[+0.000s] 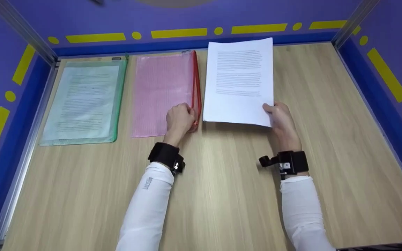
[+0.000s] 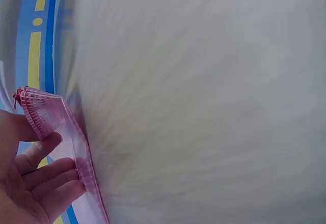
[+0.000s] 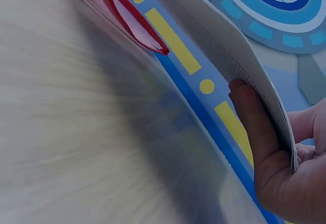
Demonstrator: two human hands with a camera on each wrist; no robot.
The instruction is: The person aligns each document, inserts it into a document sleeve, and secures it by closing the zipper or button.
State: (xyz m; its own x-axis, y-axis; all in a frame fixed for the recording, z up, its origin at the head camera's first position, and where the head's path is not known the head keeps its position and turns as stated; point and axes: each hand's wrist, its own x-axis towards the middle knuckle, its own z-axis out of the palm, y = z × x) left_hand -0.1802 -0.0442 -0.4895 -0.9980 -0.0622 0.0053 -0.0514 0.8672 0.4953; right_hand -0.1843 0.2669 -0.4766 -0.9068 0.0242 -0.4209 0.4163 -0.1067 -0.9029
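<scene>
A pink zipper pouch (image 1: 162, 90) lies on the table with its red-edged opening on the right side parted. My left hand (image 1: 180, 118) pinches the pouch's near right corner, by the red zipper; the left wrist view shows thumb and forefinger on the pink mesh edge (image 2: 41, 117). To the right, my right hand (image 1: 283, 120) holds a stack of printed paper (image 1: 239, 80) by its lower right edge, thumb on the front face. The sheets are raised off the table, beside the pouch and apart from it. In the right wrist view the pouch's red opening (image 3: 137, 25) gapes.
A green zipper pouch (image 1: 82, 104) with printed paper inside lies at the left. Blue and purple partition walls (image 1: 176, 21) with yellow marks border the wooden table (image 1: 222, 195) at the back and both sides.
</scene>
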